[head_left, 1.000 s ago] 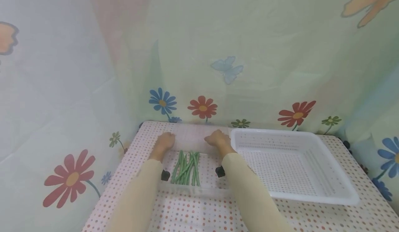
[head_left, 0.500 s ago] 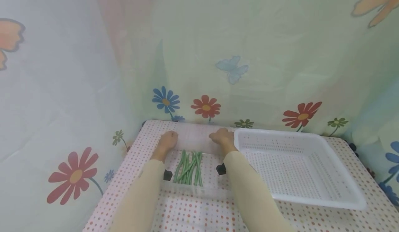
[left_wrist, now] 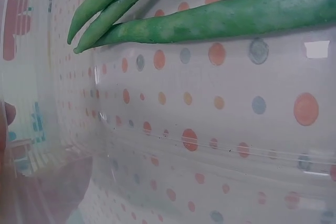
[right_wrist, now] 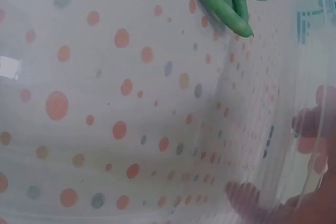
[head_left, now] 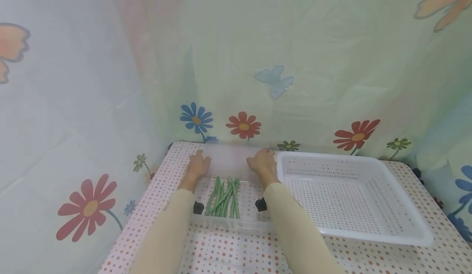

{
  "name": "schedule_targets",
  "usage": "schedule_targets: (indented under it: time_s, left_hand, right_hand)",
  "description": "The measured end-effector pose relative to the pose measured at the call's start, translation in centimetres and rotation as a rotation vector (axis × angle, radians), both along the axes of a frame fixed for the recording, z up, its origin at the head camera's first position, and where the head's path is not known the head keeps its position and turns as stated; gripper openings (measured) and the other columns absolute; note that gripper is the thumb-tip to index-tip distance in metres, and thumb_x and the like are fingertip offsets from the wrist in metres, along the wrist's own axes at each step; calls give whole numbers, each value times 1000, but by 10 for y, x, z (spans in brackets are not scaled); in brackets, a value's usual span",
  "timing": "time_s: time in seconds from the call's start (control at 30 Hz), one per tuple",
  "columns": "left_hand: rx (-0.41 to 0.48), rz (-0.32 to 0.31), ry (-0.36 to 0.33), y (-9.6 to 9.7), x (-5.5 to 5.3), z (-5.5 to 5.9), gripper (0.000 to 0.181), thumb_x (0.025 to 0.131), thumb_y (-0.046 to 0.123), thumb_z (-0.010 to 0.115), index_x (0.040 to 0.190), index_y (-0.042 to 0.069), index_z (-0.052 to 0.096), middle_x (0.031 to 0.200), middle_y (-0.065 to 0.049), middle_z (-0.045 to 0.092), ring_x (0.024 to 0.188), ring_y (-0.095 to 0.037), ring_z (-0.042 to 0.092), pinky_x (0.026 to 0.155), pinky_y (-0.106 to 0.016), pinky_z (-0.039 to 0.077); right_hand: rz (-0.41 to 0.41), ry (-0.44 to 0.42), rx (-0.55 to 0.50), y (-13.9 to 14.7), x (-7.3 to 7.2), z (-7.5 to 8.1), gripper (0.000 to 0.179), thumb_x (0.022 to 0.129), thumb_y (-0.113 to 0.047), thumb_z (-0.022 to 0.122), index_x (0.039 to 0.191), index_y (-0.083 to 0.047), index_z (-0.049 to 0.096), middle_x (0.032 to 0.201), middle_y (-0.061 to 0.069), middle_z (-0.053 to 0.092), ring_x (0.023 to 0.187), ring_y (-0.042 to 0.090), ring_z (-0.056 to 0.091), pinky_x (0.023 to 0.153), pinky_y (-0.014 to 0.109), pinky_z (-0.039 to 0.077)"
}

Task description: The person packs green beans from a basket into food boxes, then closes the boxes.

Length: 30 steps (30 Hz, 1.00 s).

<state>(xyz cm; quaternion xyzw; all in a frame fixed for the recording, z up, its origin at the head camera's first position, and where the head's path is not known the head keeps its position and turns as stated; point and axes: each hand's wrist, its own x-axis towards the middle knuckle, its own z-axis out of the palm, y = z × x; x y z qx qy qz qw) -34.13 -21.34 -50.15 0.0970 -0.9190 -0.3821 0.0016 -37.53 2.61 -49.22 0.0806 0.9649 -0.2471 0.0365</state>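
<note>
Several green beans [head_left: 223, 198] lie in a loose, partly crossing bunch inside a clear plastic box [head_left: 243, 224]. A translucent panel [head_left: 229, 159] rises at the back of the box, between my two hands. My left hand [head_left: 197, 166] is at the panel's left side, its fingers loosely spread. On the right side, my right hand [head_left: 263, 162] has its thumb toward the panel and its fingers apart. The right wrist view shows fingers [right_wrist: 310, 124] through the clear plastic. Bean ends [left_wrist: 126, 3] cross the top of the left wrist view.
To the right stands a white perforated plastic basket [head_left: 332, 196], its left rim close to my right hand. A dotted cloth [head_left: 228, 249] covers the table. Behind it hangs a curtain [head_left: 313, 93] printed with flowers and butterflies.
The fingers of both hands, more curled at the panel's sides before, have loosened and spread. The view has turned slightly left; beans, box and basket stay put.
</note>
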Motion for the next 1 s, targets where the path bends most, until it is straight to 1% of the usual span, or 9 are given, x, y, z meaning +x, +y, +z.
schedule_targets:
  time_s: [0.17, 0.33, 0.43, 0.6, 0.7, 0.8, 0.87, 0.93, 1.0]
  left_hand:
    - [19, 4, 34, -1, -1, -3, 67, 109, 34, 42, 165, 6, 18, 167, -33, 14, 152, -53, 30, 126, -62, 28]
    - [38, 7, 100, 0, -3, -7, 72, 108, 33, 50, 166, 9, 15, 162, -30, 18, 147, -50, 38, 124, -60, 34]
    - [47, 18, 129, 1, -3, -7, 74, 107, 31, 54, 166, 10, 14, 160, -27, 19, 146, -48, 40, 123, -59, 36]
    - [63, 37, 146, 1, -1, -5, 80, 107, 27, 56, 167, 12, 6, 161, -25, 17, 148, -46, 37, 124, -57, 35]
    - [54, 57, 164, 0, 0, -3, 82, 105, 19, 55, 167, 12, 1, 160, -27, 20, 146, -46, 38, 123, -57, 37]
    - [66, 89, 198, 0, 3, -1, 85, 100, 6, 52, 167, 10, -1, 158, -29, 22, 143, -46, 42, 123, -56, 38]
    - [89, 116, 228, 0, 5, 1, 82, 98, 1, 48, 166, 6, 4, 157, -30, 25, 138, -46, 46, 121, -55, 41]
    - [121, 139, 262, 0, 6, 2, 74, 97, -2, 44, 164, 3, 15, 153, -28, 30, 134, -45, 49, 118, -54, 44]
    - [125, 163, 303, -2, 7, 2, 63, 99, -1, 42, 160, -2, 27, 150, -29, 36, 132, -45, 50, 118, -54, 45]
  right_hand:
    - [6, 27, -5, 0, 5, 1, 91, 99, -50, 56, 155, 13, 22, 153, 39, 33, 131, 52, 54, 111, 61, 49]
    - [-12, 80, -18, -2, 8, -1, 86, 100, -53, 57, 155, 6, 30, 156, 34, 31, 131, 51, 54, 110, 63, 48]
    - [-22, 123, -51, -2, 11, 0, 88, 100, -53, 60, 158, 4, 27, 159, 33, 29, 136, 50, 51, 111, 64, 47]
    - [-63, 162, -187, -2, 14, 5, 98, 98, -49, 65, 163, 1, 13, 166, 29, 25, 148, 48, 38, 120, 61, 39]
    - [-87, 183, -292, -1, 16, 6, 99, 97, -43, 65, 164, 2, 7, 167, 28, 23, 152, 46, 32, 125, 59, 32]
    - [-105, 201, -369, -1, 16, 8, 94, 96, -35, 60, 164, 2, 5, 168, 28, 21, 156, 44, 26, 128, 58, 26]
    - [-122, 219, -400, 0, 16, 8, 88, 95, -30, 57, 163, 1, 10, 166, 28, 27, 154, 44, 30, 127, 58, 29]
    - [-139, 233, -418, 0, 15, 9, 81, 94, -25, 55, 162, -1, 17, 162, 26, 34, 150, 43, 36, 125, 58, 33]
    - [-148, 252, -460, 0, 14, 10, 72, 94, -21, 54, 158, -3, 26, 153, 24, 45, 142, 42, 46, 119, 58, 40]
